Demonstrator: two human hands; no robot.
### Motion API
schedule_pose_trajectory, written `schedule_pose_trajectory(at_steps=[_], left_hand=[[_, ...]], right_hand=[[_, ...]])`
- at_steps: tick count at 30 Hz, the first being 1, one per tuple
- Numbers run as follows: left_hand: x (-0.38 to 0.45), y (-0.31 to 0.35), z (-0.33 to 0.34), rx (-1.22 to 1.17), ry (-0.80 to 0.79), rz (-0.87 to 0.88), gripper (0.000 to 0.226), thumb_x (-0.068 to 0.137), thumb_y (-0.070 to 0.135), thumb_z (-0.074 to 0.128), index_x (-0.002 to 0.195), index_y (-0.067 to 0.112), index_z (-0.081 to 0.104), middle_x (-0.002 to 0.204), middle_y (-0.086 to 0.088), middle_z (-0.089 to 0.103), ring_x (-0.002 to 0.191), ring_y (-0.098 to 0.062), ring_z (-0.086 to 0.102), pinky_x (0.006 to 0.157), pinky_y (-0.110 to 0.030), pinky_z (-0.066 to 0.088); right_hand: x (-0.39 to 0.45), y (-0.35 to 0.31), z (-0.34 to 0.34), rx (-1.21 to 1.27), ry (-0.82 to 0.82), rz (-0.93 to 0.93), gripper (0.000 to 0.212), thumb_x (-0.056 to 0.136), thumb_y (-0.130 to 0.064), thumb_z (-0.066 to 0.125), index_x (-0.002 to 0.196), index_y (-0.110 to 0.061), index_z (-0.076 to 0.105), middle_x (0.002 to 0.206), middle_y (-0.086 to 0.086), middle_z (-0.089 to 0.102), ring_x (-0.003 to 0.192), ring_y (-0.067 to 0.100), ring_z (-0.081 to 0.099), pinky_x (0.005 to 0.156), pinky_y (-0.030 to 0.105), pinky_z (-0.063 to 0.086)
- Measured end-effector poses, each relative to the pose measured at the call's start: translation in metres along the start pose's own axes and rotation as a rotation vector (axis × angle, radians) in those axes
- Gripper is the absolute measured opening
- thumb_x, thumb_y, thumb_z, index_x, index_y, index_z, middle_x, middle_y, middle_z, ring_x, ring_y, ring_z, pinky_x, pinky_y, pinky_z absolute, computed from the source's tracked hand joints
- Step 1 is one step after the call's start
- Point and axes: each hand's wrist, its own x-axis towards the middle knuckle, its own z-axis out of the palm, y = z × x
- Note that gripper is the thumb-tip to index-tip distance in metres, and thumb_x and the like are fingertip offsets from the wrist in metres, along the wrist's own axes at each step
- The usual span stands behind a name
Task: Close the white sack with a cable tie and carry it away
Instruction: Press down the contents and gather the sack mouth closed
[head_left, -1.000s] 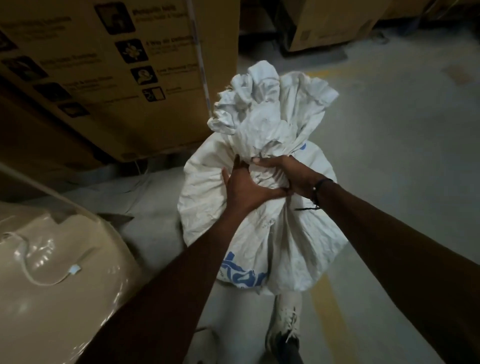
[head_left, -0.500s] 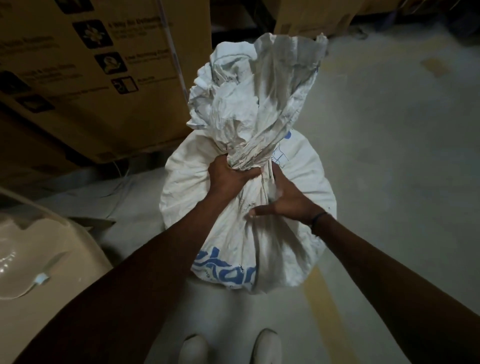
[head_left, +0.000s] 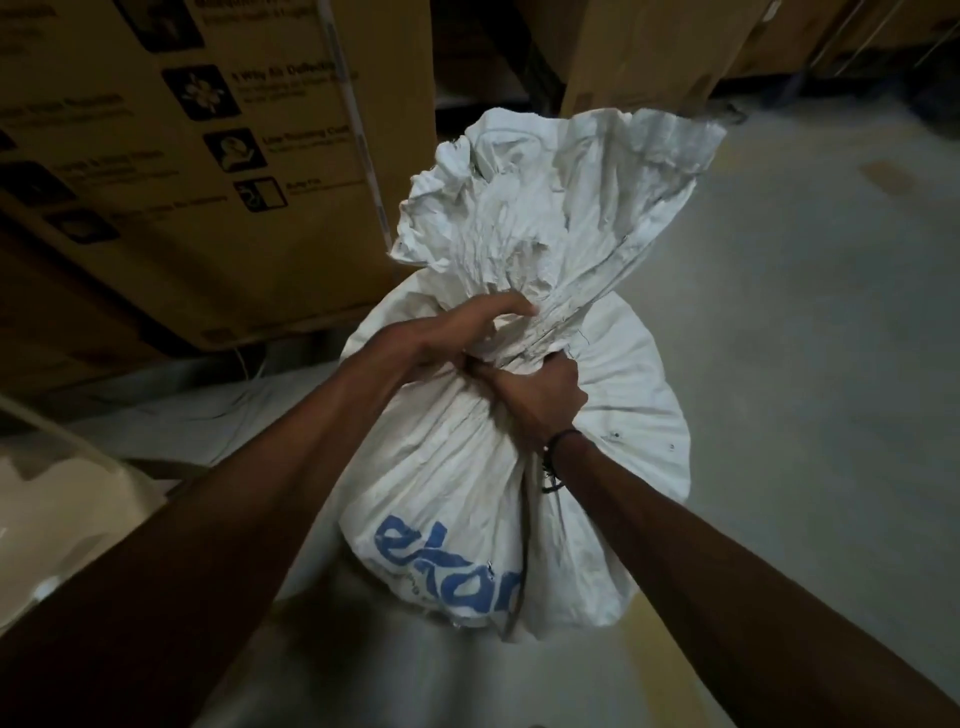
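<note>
A concrete floor (head_left: 810, 322) carries everything here, and the white sack (head_left: 467, 467) stands on it in the middle of the view, full and rounded, with blue lettering low on its near side. Behind the sack and to its left rises a large printed cardboard box (head_left: 208, 171); a second cardboard box (head_left: 649, 52) stands beyond the sack's top. To the sack's near left lies a pale, glossy wrapped object (head_left: 57, 525). The sack's crumpled mouth (head_left: 545, 208) fans upward above a gathered neck. The left hand (head_left: 457, 332) grips that neck from the left, fingers curled round the bunched cloth. The right hand (head_left: 535, 395) clenches the neck just below, touching the left hand, its fingers wrapped tightly round the fabric. A dark wristband (head_left: 558, 447) circles the right wrist. Whether a cable tie sits on the neck cannot be told.
</note>
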Motion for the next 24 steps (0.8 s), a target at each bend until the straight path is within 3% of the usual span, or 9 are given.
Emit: schedule_pose_trajectory(at_steps=[2,4,6,8,10,13,18,22,24], left_hand=[[-0.001,-0.014,-0.01,-0.097,0.052,0.063,0.022,0.068,0.037,0.074,0.071,0.019,0.062,0.076,-0.009,0.047,0.071,-0.028,0.044,0.075,-0.034,0.04],[0.003,-0.042,-0.015,-0.146,0.077,0.126,0.024,0.055,0.03,0.071,0.072,0.014,0.066,0.083,-0.013,0.057,0.079,-0.027,0.053,0.074,-0.03,0.043],[0.004,-0.072,-0.014,-0.041,0.118,0.205,0.069,0.056,0.035,0.073,0.12,0.009,0.069,0.127,-0.012,0.066,0.117,-0.024,0.061,0.094,-0.03,0.048],[0.002,-0.094,-0.001,0.196,0.217,0.244,0.115,0.056,0.048,0.087,0.156,0.018,0.041,0.157,0.002,0.045,0.142,-0.013,0.047,0.11,-0.025,0.042],[-0.001,-0.097,0.02,0.377,0.372,0.22,0.142,0.046,0.066,0.095,0.161,0.022,0.026,0.157,0.01,0.035,0.146,-0.008,0.037,0.118,-0.024,0.034],[0.007,-0.089,0.044,0.486,0.517,0.153,0.172,0.026,0.09,0.079,0.165,0.019,0.007,0.171,-0.003,0.018,0.16,-0.02,0.016,0.132,-0.042,0.016],[0.027,-0.085,0.055,0.481,0.654,0.232,0.166,0.032,0.083,0.088,0.163,0.011,0.018,0.171,-0.007,0.027,0.161,-0.018,0.016,0.133,-0.044,0.007],[0.043,-0.094,0.055,0.389,0.741,0.319,0.155,0.033,0.079,0.088,0.16,0.013,0.029,0.163,-0.003,0.042,0.155,-0.019,0.029,0.132,-0.045,0.013],[0.052,-0.103,0.052,0.354,0.778,0.409,0.149,0.031,0.082,0.078,0.157,0.016,0.036,0.157,-0.001,0.051,0.15,-0.02,0.04,0.129,-0.047,0.021]], right_hand=[[0.009,-0.002,0.002,0.006,-0.002,0.013,0.087,0.053,-0.069,0.098,0.124,-0.024,0.074,0.125,-0.001,0.079,0.126,0.028,0.07,0.116,0.044,0.049],[0.018,0.0,0.004,0.035,-0.003,0.01,0.09,0.05,-0.07,0.098,0.122,-0.02,0.075,0.125,0.0,0.08,0.126,0.028,0.071,0.114,0.044,0.051],[0.025,0.003,0.007,0.046,-0.038,-0.001,0.095,0.041,-0.073,0.095,0.119,-0.022,0.076,0.121,-0.003,0.081,0.123,0.024,0.072,0.114,0.046,0.051],[0.034,0.01,0.01,0.061,-0.083,-0.04,0.092,0.033,-0.079,0.093,0.109,-0.028,0.08,0.104,-0.012,0.083,0.111,0.017,0.077,0.111,0.047,0.054],[0.046,0.021,0.013,0.063,-0.118,-0.119,0.081,0.036,-0.076,0.093,0.101,-0.031,0.08,0.095,-0.015,0.083,0.103,0.011,0.079,0.107,0.047,0.057],[0.055,0.023,0.002,0.01,-0.082,-0.297,0.084,0.041,-0.067,0.097,0.114,-0.033,0.073,0.113,-0.012,0.08,0.118,0.014,0.073,0.111,0.046,0.055],[0.078,0.023,-0.016,0.014,-0.266,-0.397,0.057,0.067,-0.016,0.1,0.115,-0.026,0.072,0.112,-0.015,0.077,0.112,0.004,0.07,0.091,0.006,0.052],[0.096,0.025,-0.021,0.03,-0.397,-0.479,0.076,0.066,-0.028,0.103,0.136,-0.021,0.072,0.134,-0.011,0.076,0.124,0.003,0.07,0.109,0.021,0.054],[0.095,0.025,-0.026,0.046,-0.472,-0.521,0.075,0.076,-0.023,0.1,0.143,-0.021,0.067,0.138,-0.012,0.074,0.126,-0.001,0.069,0.108,0.017,0.052]])
